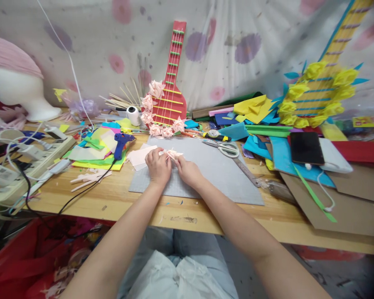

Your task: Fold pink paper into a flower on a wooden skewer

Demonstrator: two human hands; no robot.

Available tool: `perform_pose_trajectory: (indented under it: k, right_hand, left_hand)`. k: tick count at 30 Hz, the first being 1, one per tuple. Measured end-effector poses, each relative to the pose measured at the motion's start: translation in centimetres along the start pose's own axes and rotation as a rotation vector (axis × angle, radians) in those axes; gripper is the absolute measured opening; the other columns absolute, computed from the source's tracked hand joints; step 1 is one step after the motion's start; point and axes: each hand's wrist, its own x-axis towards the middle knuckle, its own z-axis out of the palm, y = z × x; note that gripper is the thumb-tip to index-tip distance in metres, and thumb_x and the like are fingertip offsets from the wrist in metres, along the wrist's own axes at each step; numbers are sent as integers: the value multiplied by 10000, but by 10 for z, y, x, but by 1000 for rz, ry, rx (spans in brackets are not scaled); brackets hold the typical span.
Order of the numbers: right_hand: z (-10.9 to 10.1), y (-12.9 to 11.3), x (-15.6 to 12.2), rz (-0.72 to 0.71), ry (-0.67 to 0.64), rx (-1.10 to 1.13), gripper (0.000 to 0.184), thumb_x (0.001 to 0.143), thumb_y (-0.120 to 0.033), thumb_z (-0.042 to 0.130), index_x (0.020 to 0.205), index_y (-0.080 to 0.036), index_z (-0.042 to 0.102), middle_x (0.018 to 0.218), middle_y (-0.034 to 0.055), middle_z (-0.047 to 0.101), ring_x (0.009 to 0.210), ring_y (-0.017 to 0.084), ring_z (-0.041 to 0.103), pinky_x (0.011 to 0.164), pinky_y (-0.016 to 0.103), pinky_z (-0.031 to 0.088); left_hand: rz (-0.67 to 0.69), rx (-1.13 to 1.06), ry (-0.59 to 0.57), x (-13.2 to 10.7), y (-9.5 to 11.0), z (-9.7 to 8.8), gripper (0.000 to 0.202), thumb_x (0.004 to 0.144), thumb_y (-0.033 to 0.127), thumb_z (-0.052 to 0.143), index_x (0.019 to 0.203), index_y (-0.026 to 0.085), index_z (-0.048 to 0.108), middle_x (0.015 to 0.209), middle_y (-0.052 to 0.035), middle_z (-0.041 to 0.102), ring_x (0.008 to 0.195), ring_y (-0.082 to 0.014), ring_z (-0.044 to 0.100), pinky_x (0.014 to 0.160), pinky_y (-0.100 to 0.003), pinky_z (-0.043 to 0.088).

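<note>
Both my hands meet over the grey cutting mat (224, 178), closed around a small pale pink paper flower (173, 154). My left hand (159, 166) grips its left side with bent fingers. On the other side, the fingers of my right hand (188, 170) pinch it. Part of the flower is hidden behind the fingers. Pale pink paper sheets (140, 157) lie just left of my left hand. Behind the mat a red paper lute (171, 99) leans upright, with similar pink flowers (147, 106) along its left and lower edge.
A blue glue gun (120, 145) stands on coloured paper at left, its black cord trailing toward a power strip (28, 170). Scissors (227, 149), a metal ruler (246, 171) and a utility knife (217, 135) lie right of centre. A phone (307, 148) and cardboard (339, 207) are farther right.
</note>
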Motion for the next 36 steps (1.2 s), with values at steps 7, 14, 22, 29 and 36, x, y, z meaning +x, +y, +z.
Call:
perform_pose_trajectory:
  k: [7,14,22,29,36]
  right_hand:
    - [2,-1,-2,6,-2,30,369,905,-342,201,1194,-186,369,908,96,655,789,209,620,659,272,399]
    - [4,1,-1,19,-16,30,369,904,-339,205,1199,-177,358,907,98,653,796,220,618,657,278,399]
    - [6,1,1,39,29,82,346,893,-359,258,1169,-197,390,910,65,654,770,205,616,618,254,371]
    - [7,3,1,27,84,153,307,872,-386,324,1078,-210,469,858,25,653,703,171,602,555,234,307]
    - [8,10,2,36,67,167,218,809,-382,457,927,-211,522,745,7,637,647,142,559,547,221,277]
  left_hand:
    - [12,-6,-11,0,0,1,138,750,250,496,772,198,622,1061,-89,522,1047,-260,399,906,-422,283]
    - [10,11,-8,0,1,2,125,739,248,515,765,193,624,1056,-79,532,1035,-247,399,911,-403,281]
    - [-59,1,1,2,1,3,104,732,256,531,747,199,616,1036,-66,549,1022,-247,412,900,-396,285]
    - [-104,-26,3,2,-1,4,90,716,266,553,695,201,611,1021,-58,558,1020,-239,414,893,-388,288]
    - [-136,-28,17,2,-2,4,88,708,273,562,681,203,607,1001,-57,561,1009,-235,420,886,-383,288]
